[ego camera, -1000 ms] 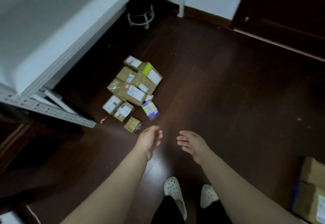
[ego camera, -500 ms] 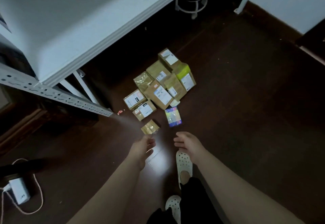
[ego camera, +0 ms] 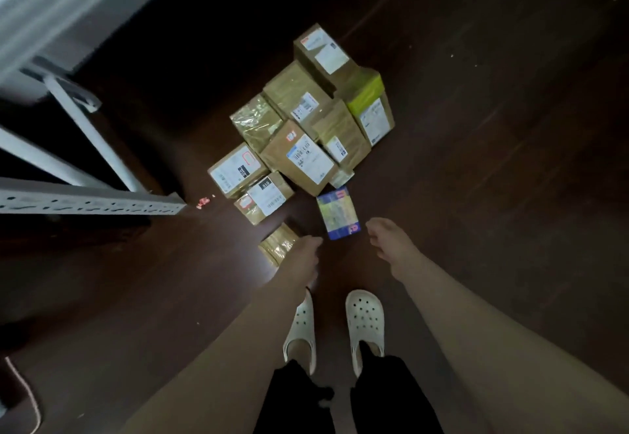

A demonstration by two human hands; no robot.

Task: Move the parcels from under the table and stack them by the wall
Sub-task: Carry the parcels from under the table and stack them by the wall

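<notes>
While the left hand hangs with fingers loosely curled over a small taped parcel (contact unclear), the right hand, fingers loosely curled and empty, hovers just beside a blue box. Cardboard parcels cluster on the dark floor beside the table.

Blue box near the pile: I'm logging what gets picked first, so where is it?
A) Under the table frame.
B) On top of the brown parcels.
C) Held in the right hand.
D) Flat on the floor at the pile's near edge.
D: the blue box lies flat on the floor just in front of the brown parcels, between the left hand and right hand; neither holds it.
</notes>
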